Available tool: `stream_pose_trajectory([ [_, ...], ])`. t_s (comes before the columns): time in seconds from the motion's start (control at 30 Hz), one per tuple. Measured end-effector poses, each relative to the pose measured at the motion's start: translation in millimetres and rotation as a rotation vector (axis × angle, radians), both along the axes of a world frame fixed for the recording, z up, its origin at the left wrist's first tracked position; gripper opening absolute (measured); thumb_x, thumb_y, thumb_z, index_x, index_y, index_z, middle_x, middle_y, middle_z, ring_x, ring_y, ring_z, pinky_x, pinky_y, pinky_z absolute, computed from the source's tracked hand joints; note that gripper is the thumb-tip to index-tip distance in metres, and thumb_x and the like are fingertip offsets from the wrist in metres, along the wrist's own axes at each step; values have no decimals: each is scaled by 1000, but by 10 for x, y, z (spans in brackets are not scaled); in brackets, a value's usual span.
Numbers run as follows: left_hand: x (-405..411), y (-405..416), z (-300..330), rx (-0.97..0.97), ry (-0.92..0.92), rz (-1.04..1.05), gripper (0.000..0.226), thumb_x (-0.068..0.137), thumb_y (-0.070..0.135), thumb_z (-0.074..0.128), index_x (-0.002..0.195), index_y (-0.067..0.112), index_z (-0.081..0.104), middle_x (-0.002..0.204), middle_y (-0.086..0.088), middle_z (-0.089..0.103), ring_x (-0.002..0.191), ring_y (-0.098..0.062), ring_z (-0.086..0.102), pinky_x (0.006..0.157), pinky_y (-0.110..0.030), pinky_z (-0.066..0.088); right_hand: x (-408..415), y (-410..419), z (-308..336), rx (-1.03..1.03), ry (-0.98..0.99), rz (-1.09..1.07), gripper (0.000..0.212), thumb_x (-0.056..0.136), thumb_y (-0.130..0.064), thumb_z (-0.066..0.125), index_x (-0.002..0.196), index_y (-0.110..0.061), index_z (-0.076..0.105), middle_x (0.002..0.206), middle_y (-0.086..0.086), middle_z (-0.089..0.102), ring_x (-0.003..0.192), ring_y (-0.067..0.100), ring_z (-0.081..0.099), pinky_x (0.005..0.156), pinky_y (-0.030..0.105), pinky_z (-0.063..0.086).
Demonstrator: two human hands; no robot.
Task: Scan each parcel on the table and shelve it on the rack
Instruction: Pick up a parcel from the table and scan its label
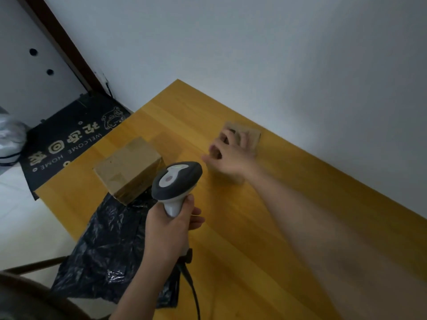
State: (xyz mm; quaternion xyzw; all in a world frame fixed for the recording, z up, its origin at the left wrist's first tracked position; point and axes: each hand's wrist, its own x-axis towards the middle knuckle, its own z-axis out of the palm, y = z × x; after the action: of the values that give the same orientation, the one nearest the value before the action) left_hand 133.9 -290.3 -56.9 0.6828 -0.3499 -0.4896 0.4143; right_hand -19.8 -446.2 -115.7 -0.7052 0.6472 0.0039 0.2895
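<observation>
Yellow wooden table point(265, 227) runs along a pale wall, black welcome mat point(69, 144) at upper left. Left hand point(171, 229) grips the scanner point(175, 181) at centre; blurred right hand point(231, 155) spreads over a small parcel point(251, 135). Cardboard box point(129, 167) rests on a black bag point(111, 250).

Single head-worn wide-angle view, looking forward and down, tilting noticeably. Sitting close over wooden table point(242, 227), wall point(254, 54) filling upper frame, doormat point(69, 144) showing far left. No second view sharing scene.
</observation>
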Motion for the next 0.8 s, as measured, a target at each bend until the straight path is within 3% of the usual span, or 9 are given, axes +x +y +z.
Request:
stream_pose_trajectory([
  [0.1, -58, 119, 27, 9, 10, 9, 18, 94, 18, 63, 84, 3, 67, 69, -12, 71, 64, -27, 72, 59, -33, 60, -212, 763, -134, -219, 107, 58, 31, 82, -68, 54, 100, -42, 49, 150, -9, 22, 142, 30, 8, 102, 69, 25],
  [0.23, -155, 325, 41, 16, 9, -37, 18, 95, 19, 63, 84, 5, 68, 67, -9, 71, 64, -25, 72, 62, -37, 61, -437, 1556, -224, -475, 39, -59, 27, 66, -44, 57, 87, -33, 44, 120, -5, 44, 113, 24, 43, 93, 54, 41],
  [0.33, -241, 457, 43, 22, 6, -90, 19, 95, 20, 62, 83, 7, 68, 67, -8, 71, 64, -23, 72, 63, -38, 61, -642, 1771, -214, -506, -249, -237, 41, 62, -41, 58, 101, -31, 48, 123, -3, 40, 112, 23, 43, 92, 43, 43],
  [0.47, -403, 607, 39, 25, 3, -178, 18, 95, 22, 62, 87, 7, 68, 71, -8, 71, 65, -22, 72, 65, -38, 61, -1052, 1990, -176, -306, -777, -609, 54, 76, -25, 61, 126, -34, 43, 132, -6, 39, 122, 16, 44, 92, 33, 49],
  [0.53, -505, 672, 48, 41, 15, -226, 17, 95, 23, 61, 92, 6, 67, 75, -10, 71, 67, -21, 72, 65, -35, 61, -1246, 2060, -179, -318, -787, -870, 47, 89, -15, 54, 133, -29, 44, 134, -4, 46, 120, 14, 48, 93, 34, 49],
  [0.63, -650, 730, 45, 55, 30, -252, 17, 96, 21, 62, 92, 5, 67, 75, -12, 71, 66, -23, 72, 64, -34, 61, -1438, 2108, -164, -442, -594, -1146, 40, 100, -12, 42, 136, -26, 49, 129, -1, 54, 111, 13, 53, 92, 36, 50],
  [0.7, -746, 743, 35, 59, 31, -272, 17, 96, 20, 62, 86, 7, 68, 72, -10, 71, 65, -24, 72, 65, -37, 61, -1511, 2087, -146, -447, -521, -1144, 33, 102, -22, 39, 127, -25, 60, 122, -1, 60, 112, 16, 55, 95, 42, 50],
  [0.73, -798, 744, 33, 65, 30, -283, 18, 96, 20, 62, 84, 8, 68, 71, -10, 71, 65, -24, 72, 65, -38, 61, -1520, 2063, -119, -391, -496, -1106, 36, 103, -38, 37, 122, -25, 64, 117, -1, 63, 110, 17, 56, 95, 44, 50],
  [0.8, -898, 737, 31, 77, 27, -302, 19, 95, 20, 62, 83, 8, 67, 71, -11, 71, 64, -24, 72, 64, -36, 61, -1538, 2001, -68, -220, -448, -997, 71, 86, -79, 33, 118, -26, 66, 114, -2, 65, 109, 19, 57, 92, 44, 50],
])
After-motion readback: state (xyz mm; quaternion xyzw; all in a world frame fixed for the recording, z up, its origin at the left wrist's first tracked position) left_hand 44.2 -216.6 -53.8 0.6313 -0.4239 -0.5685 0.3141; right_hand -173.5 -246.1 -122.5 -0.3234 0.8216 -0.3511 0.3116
